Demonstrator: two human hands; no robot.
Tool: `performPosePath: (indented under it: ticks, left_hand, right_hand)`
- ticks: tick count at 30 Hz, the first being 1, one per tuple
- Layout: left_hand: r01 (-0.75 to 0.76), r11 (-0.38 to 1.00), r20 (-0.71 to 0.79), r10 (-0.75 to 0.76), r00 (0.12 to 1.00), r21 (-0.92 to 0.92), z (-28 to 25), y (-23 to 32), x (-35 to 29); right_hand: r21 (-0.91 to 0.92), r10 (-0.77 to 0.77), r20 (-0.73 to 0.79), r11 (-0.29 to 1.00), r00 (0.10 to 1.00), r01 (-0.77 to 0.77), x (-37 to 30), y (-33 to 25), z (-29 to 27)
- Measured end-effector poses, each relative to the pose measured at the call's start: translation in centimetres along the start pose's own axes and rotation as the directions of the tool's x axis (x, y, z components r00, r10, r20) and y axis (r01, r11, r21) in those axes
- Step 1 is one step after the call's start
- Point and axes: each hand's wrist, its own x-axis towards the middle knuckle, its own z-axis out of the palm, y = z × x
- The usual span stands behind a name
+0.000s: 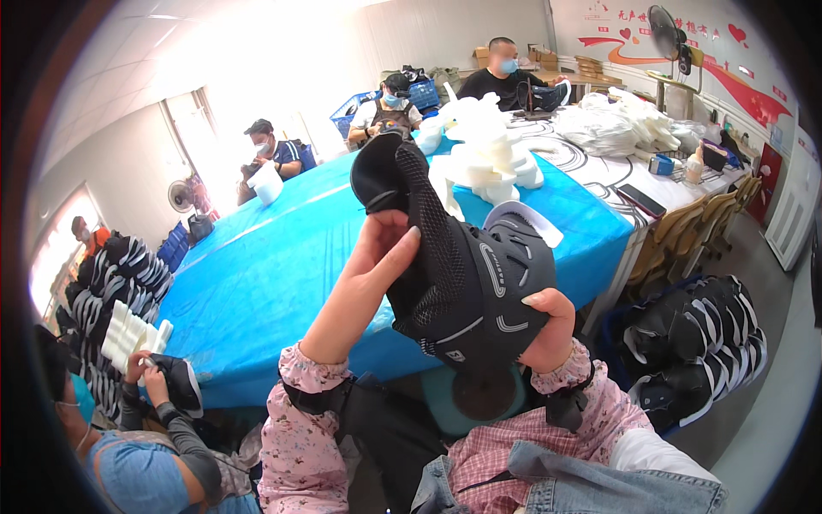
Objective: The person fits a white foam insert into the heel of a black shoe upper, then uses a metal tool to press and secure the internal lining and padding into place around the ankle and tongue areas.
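A black shoe upper (462, 283) with mesh panels and grey trim lines is held up in front of me, tilted, above the near edge of the table. My left hand (390, 253) pinches its mesh side just under the padded collar (377, 176), thumb outside and fingers partly hidden behind. On the other side, my right hand (550, 330) grips the lower right part, the thumb lying on the outer face and the other fingers out of sight beneath. A pale flap (535, 221) shows at the upper's far right edge.
A blue-covered table (257, 291) bears a heap of white shaped pieces (484, 146). Stacked uppers stand at left (120, 283) and in a crate at right (693, 343). A co-worker (145, 463) sits close on my left; others sit beyond. Chairs (685, 236) line the right.
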Motion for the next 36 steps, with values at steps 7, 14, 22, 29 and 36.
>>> performPosePath:
  ticks: [7,14,22,29,36]
  left_hand:
    - [-0.057,0.995,-0.106,0.064,0.992,0.076,1.0,0.0,1.2]
    - [-0.251,0.961,-0.141,0.267,0.953,0.119,-0.1,-2.0,3.0]
    - [-0.216,0.702,-0.235,0.487,0.841,0.679,0.7,-2.9,3.5]
    - [-0.432,0.379,0.014,0.738,0.675,0.819,3.8,-2.5,-1.9]
    - [-0.365,0.572,0.126,0.414,0.902,0.735,2.3,-2.5,-2.4]
  right_hand:
    - [0.104,-0.075,0.087,0.992,0.993,0.066,-0.3,-0.2,1.4]
    - [0.058,-0.143,0.033,0.988,0.989,0.141,-0.6,-0.5,2.3]
    - [-0.003,-0.229,-0.07,0.973,0.971,0.229,-0.3,-1.6,1.4]
    - [-0.062,-0.268,-0.09,0.963,0.959,0.263,0.3,-1.7,2.1]
    - [-0.172,-0.25,-0.095,0.958,0.964,0.231,-0.2,-1.9,2.4]
